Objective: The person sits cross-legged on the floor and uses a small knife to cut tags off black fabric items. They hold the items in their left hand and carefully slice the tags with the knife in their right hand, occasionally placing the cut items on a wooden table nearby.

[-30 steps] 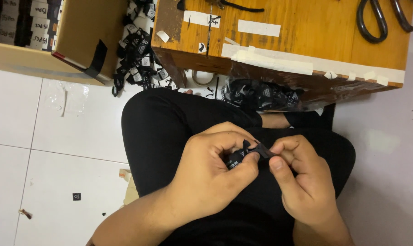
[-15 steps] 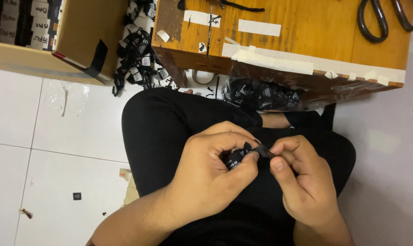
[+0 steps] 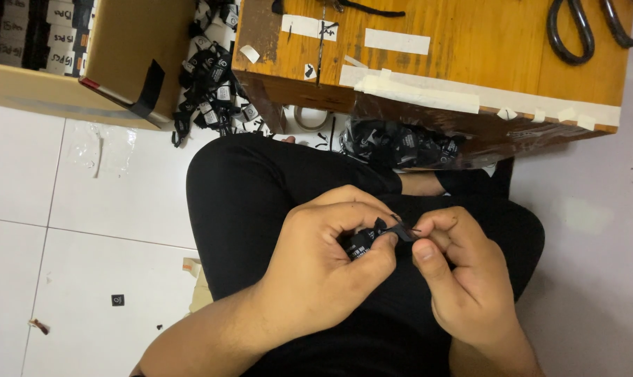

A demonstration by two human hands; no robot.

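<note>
A person seated on a white tiled floor (image 3: 65, 209), legs in black trousers (image 3: 260, 188), works a small black fabric label with white print (image 3: 372, 241) between both hands at the centre of the frame. The left hand (image 3: 323, 279) has its grip closed on the label, thumb pressed from below and forefinger curled over the top, so most of the piece is hidden inside the fingers. The label's long axis runs roughly left to right across the picture, and its free end, a thin black tab (image 3: 404, 232), pokes out toward the right hand (image 3: 463, 279), which lies just beside it on the right of the frame. The right hand's thumb and forefinger are pinched together on the tip of that tab; the two hands almost touch. The left hand holds the bulk of the label, the right only its end.

Above the hands, a low wooden table (image 3: 470, 49) fills the upper right of the frame, its top and front edge patched with strips of pale masking tape (image 3: 418, 91). A pair of black-handled scissors (image 3: 596, 28) lies on the table in the upper right corner. A clear plastic bag of black labels (image 3: 400, 143) hangs under the table edge, and more black labels (image 3: 212, 84) spill on the floor beside a brown cardboard box (image 3: 121, 56) in the upper left.
</note>
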